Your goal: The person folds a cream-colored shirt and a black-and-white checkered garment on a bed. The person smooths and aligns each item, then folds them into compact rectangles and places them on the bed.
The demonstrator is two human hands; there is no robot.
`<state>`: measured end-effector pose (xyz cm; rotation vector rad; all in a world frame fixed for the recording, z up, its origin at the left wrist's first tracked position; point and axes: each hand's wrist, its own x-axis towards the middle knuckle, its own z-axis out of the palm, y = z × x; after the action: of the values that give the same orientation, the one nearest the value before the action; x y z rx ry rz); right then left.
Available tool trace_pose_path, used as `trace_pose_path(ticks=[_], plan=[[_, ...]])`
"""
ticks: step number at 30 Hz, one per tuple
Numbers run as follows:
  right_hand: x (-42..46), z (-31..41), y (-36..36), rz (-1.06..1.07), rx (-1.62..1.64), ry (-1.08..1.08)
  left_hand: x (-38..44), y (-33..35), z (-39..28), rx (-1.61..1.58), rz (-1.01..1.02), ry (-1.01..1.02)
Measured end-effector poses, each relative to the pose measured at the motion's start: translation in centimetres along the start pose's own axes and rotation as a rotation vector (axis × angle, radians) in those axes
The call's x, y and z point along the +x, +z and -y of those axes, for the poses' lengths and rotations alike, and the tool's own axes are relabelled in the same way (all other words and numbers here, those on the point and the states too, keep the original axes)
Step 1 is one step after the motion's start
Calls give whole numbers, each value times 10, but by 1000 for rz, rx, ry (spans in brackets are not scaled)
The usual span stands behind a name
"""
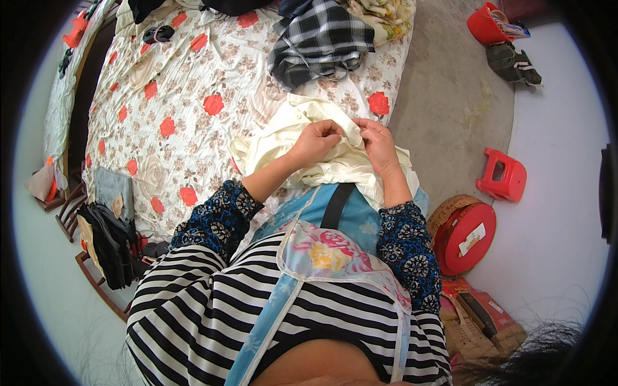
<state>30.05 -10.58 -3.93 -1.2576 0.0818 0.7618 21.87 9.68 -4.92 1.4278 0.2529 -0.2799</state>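
Note:
A pale yellow garment [270, 140] with buttons lies bunched at the near edge of the bed and over my lap. My left hand [318, 140] pinches its cloth between thumb and curled fingers. Close beside it, my right hand [379, 144] grips a folded edge of the same garment, fingertips bent over the cloth. The stretch of fabric between the two hands is slightly raised. What lies under my fingers is hidden. A blue apron [362, 207] with a floral bib covers my front below the garment.
The bed [193, 130] has a rose-patterned sheet. A black-and-white checked garment [318, 43] lies beyond my hands, a coiled black belt [158, 34] at far left. On the right floor are a red stool [502, 174], a round red box [468, 239] and a red bucket [485, 24]. Dark clothes [108, 246] hang over a chair.

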Motion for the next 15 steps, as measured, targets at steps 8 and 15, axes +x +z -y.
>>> trace_pose_path(ticks=[8,15], plan=[[-5,-6,1,-253,-748,-256,2,3,-3,-12,0,2],[-8,4,7,-291,-713,-309,6,1,-13,31,-34,80]])
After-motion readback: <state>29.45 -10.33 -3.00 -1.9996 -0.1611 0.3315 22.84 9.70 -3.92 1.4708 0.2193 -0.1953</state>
